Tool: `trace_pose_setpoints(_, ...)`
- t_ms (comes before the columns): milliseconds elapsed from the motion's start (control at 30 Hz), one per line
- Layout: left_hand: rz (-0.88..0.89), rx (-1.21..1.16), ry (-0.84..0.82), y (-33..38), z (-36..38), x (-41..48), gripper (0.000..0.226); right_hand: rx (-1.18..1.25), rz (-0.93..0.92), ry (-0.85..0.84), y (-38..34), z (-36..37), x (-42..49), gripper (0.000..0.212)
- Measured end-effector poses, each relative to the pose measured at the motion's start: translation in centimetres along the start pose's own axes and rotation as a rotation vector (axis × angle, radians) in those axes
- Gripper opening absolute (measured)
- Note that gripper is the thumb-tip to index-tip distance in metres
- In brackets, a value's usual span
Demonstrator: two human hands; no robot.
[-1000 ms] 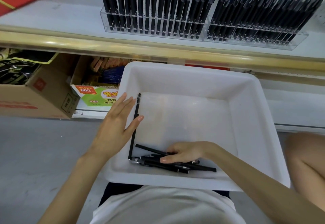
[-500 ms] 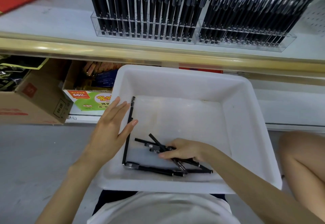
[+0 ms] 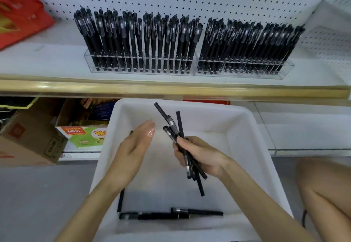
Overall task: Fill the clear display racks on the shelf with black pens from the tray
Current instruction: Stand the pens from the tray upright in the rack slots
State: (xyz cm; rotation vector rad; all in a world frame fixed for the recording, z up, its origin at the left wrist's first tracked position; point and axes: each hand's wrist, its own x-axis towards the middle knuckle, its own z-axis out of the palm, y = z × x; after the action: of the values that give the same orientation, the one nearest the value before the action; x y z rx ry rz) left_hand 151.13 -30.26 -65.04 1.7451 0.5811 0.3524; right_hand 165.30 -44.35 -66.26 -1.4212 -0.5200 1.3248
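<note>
- Right, head view only: right hand [image 3: 199,154] was clamped round a small bunch of black pens [image 3: 170,122], held above the white tray [image 3: 262,143]. Left hand [image 3: 133,146] was just beside the bunch, fingers straight, holding nothing.
- Bunch was splayed, not squared up: ends stuck out above and below the grip at different angles. Likely failure: one pen slides out on the way to the shelf [image 3: 47,59] and drops into the tray or onto the floor [image 3: 38,194].
- Caps seemed to point different ways, though blur made that hard to confirm. If so, a pen could go into a slot upside down unless sorted first.
- Left rack [image 3: 87,61] and right rack [image 3: 286,69] both looked close to full, with pens leaning on each other. Free slots couldn't be made out.
- Forcing a pen into a crowded row could knock its neighbours over or shove the rack back along the shelf.
- Feeding one-handed from a loose bunch looked like the weak spot. Free left hand probably needed to take pens singly.
- Loose pens [image 3: 155,216] lay along the tray's near wall and a single pen [image 3: 120,202] along its left wall, partly covered. Easy to miss.
- What carried the tray was hidden, so a reach up might tip it.
</note>
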Motion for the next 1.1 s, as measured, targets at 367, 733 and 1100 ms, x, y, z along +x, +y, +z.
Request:
trace_pose_setpoints(367,-0.330,-0.404,-0.331,3.0,5.6,4.8,0.047,0.040,-0.043,-0.009,-0.8,-0.5,0.2,0.037)
trace_pose_setpoints(733,-0.349,-0.445,-0.187,3.7,7.6,5.8,0.034,0.285,0.053,-0.005,-0.4,-1.5,-0.6,0.045)
trace_pose_setpoints(1100,-0.347,-0.825,-0.019,3.7,6.9,8.2,0.027,0.119,0.264,0.173,0.0,-6.4,-3.2,0.053)
